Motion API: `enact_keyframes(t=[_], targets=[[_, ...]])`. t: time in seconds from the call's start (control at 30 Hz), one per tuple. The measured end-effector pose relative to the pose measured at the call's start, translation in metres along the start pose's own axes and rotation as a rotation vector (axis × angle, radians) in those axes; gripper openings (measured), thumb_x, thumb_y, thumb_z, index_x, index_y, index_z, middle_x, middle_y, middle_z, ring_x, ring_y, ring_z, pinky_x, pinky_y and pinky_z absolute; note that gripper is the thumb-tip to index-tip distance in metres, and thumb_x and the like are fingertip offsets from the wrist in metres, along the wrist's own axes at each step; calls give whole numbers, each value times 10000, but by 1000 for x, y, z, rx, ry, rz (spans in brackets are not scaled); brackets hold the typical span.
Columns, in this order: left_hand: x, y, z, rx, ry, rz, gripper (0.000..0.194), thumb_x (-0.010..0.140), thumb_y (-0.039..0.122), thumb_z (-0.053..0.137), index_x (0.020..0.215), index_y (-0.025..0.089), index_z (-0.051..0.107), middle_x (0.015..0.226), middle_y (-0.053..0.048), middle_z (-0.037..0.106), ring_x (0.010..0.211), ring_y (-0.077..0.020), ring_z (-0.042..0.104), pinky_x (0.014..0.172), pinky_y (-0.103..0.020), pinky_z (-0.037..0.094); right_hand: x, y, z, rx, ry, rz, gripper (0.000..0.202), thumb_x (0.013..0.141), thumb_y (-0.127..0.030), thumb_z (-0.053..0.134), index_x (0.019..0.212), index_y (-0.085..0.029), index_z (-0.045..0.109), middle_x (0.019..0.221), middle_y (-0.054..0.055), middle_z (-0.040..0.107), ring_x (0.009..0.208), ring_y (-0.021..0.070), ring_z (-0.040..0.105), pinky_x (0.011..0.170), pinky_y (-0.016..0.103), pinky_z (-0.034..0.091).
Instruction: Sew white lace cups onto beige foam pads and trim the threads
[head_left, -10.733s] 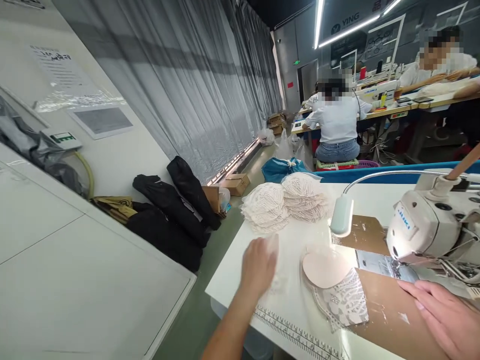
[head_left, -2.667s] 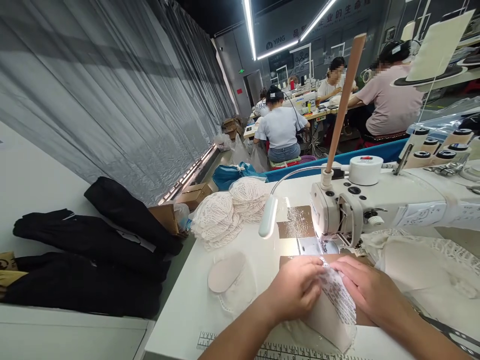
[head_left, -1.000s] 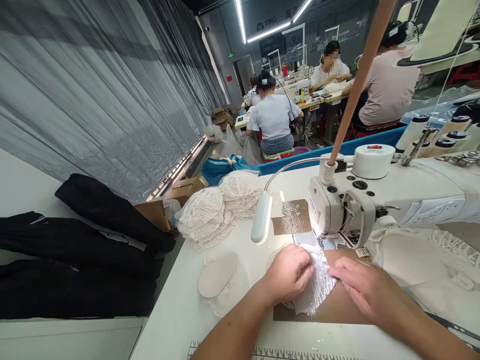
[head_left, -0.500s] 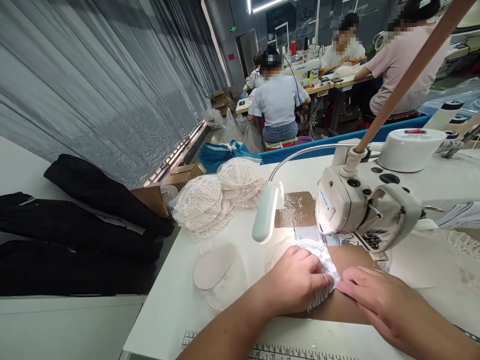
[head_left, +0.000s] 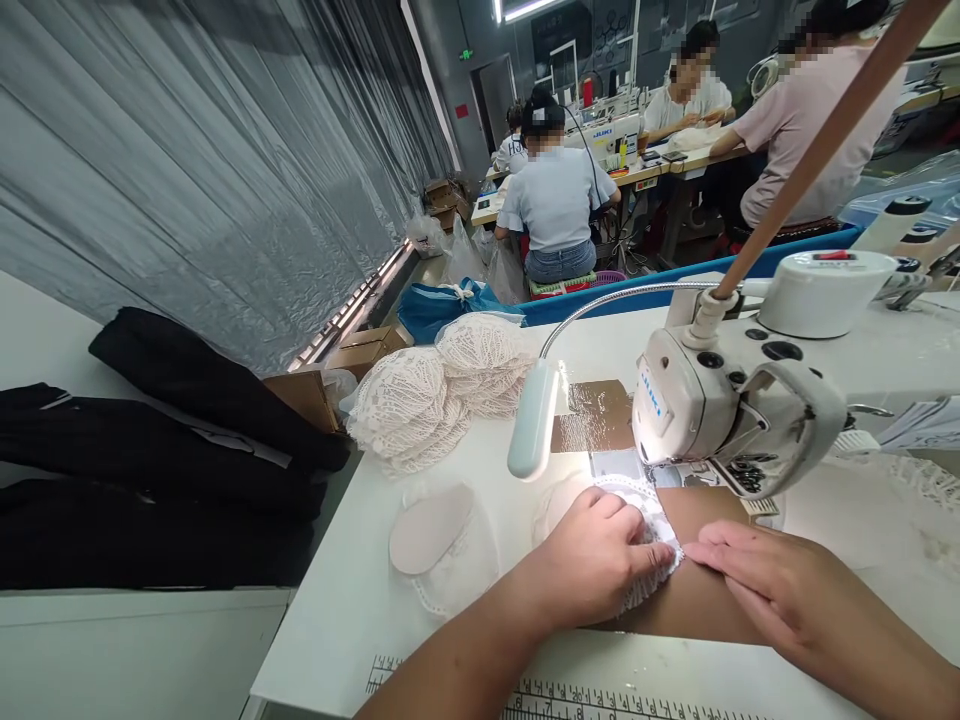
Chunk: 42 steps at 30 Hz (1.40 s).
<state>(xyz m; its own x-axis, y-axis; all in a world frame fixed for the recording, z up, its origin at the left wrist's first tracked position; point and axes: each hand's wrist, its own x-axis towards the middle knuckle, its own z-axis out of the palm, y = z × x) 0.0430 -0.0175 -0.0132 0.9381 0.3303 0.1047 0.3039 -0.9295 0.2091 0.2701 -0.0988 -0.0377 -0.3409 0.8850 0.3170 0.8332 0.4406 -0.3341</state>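
Observation:
A white scalloped-edge lace piece (head_left: 651, 500) lies under the lit head of a white sewing machine (head_left: 675, 395). My left hand (head_left: 604, 555) presses on it with curled fingers, its thumb stretched along the lace toward the right edge. At that edge the fingertips of my right hand (head_left: 765, 575) are drawn together on the lace border; the exact pinch is partly hidden. Beneath both hands is a brown plate (head_left: 697, 600). Part of the lace and a pale cup-like layer are covered by my left hand.
Stacked lace pieces (head_left: 405, 400) stand at the table's far left. Nearer lies a beige oval pad (head_left: 429, 530) on sheer fabric. A lamp (head_left: 531, 420) hangs left of the machine. A printed ruler (head_left: 577, 700) runs along the front edge. Co-workers (head_left: 559, 200) sit beyond.
My right hand has shifted slightly right, its fingers at the lace edge. My left thumb reaches a little further right. The lace stays under my left hand.

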Motion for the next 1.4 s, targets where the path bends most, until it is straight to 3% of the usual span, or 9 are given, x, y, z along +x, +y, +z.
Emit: enact_keyframes(t=[0.17,0.27,0.43,0.73,0.97,1.27,1.4], targets=[[-1,-3,2,-6,33,13,288,960,278,450,1189,261,623,930,-62,573,839,-199,480,759,-329,389,0,1,8,-47,-152,-88,375,845,-53,390,1005,-256,662,759,26,577,675,190,542,568,298,400],[0,-4,1,-23,61,10,286,914,280,502,1169,211,613,1076,-74,603,860,-196,506,775,-321,421,0,0,9,-66,-142,-113,355,843,-41,391,975,-231,660,771,35,580,684,196,534,570,304,391],[4,-2,5,9,91,-40,448,846,224,514,1280,117,525,1315,-112,560,837,-214,523,773,-346,466,2,-2,8,-61,-110,-118,310,871,-50,373,834,-204,640,747,38,584,671,193,525,569,307,370],[5,0,9,69,65,-53,492,789,172,513,1266,59,564,1307,-112,580,803,-225,511,766,-345,482,-2,0,23,-24,-73,-65,333,890,-61,323,879,-207,622,782,43,567,715,208,497,609,326,323],[9,-15,8,26,41,-43,562,765,180,540,1316,70,552,1387,-87,540,883,-244,523,831,-356,487,8,-4,14,-73,47,-107,270,856,-48,387,764,-212,580,729,22,567,651,187,483,570,301,304],[22,-43,1,93,11,11,500,832,207,534,1320,98,536,1357,-100,563,924,-245,530,837,-365,474,22,-5,19,-179,94,-2,416,780,-5,357,1002,-205,647,811,38,633,497,144,467,493,304,275],[24,-45,-2,124,55,-15,404,886,204,514,1282,140,567,1290,-111,603,902,-229,542,813,-353,469,24,-4,23,-236,72,45,479,763,10,358,1078,-202,650,811,38,649,490,144,492,491,311,288]])
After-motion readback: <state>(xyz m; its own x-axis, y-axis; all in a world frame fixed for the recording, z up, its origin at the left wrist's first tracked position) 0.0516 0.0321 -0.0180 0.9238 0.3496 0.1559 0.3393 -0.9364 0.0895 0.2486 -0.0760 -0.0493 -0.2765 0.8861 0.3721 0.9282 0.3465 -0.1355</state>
